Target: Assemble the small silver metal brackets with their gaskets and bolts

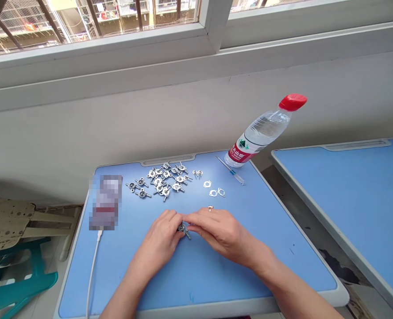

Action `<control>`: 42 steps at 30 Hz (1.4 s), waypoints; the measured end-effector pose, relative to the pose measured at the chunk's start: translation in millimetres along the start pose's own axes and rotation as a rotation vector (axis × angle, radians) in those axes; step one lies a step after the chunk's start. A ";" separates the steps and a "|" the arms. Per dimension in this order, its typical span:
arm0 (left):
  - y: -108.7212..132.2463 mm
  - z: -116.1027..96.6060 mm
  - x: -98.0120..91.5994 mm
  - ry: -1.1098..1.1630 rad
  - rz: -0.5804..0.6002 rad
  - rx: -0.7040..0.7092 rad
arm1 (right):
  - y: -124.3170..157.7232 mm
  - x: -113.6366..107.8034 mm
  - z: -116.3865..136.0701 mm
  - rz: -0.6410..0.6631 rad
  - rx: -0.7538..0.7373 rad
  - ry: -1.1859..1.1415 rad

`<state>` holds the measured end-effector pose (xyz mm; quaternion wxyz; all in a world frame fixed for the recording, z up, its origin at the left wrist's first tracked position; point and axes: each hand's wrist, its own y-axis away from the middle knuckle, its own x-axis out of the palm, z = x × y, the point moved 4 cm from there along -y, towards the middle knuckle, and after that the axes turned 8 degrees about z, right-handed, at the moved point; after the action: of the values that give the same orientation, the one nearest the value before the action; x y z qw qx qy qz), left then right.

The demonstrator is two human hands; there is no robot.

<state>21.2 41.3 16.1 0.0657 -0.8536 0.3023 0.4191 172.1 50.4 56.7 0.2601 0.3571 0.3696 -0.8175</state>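
With our two bare hands, we work low over the light-blue, pale-edged tabletop [170, 283]. Our left hand [161, 235] grips a small silvery metal fitting with a protruding stem [183, 228] between thumb and curled fingers, near the middle of the tabletop. Our right hand [221, 230] brings its fingertips against the fitting from the other side; we cannot tell whether they pinch it. Beyond our hands lies a loose cluster of similar silvery metal fittings [165, 179], with three more just to its left. To the cluster's right we have two small silvery metal pieces [200, 173] side by side, then three flat, thin metal plates with holes [205, 184]. Further right lies a slim screwdriver-like tool with a clear handle and blue collar [232, 171], near a clear plastic water bottle with a red cap [263, 133]. At our left, a blurred rectangular device [106, 201] meets a white cable [95, 257].
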 end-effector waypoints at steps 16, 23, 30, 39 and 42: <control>-9.7 10.5 10.1 0.061 -0.142 0.000 | 0.5 -0.5 -7.1 -0.132 0.012 0.036; -12.7 8.8 8.1 0.072 -0.159 0.011 | 1.5 -4.0 -12.5 -0.003 0.077 -0.047; -14.9 8.1 8.8 0.086 -0.172 0.025 | 2.9 -12.9 -20.6 -0.071 0.089 -0.102; -16.6 14.1 10.1 0.147 -0.174 0.033 | 3.5 -11.6 -24.4 -0.044 0.101 -0.152; -16.8 14.0 9.7 0.145 -0.172 0.025 | 4.6 -14.3 -25.5 -0.021 0.102 -0.209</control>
<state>25.9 55.4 -2.6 0.0898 -0.9035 0.2373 0.3455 194.0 70.1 53.8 0.2702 0.2789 0.3019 -0.8707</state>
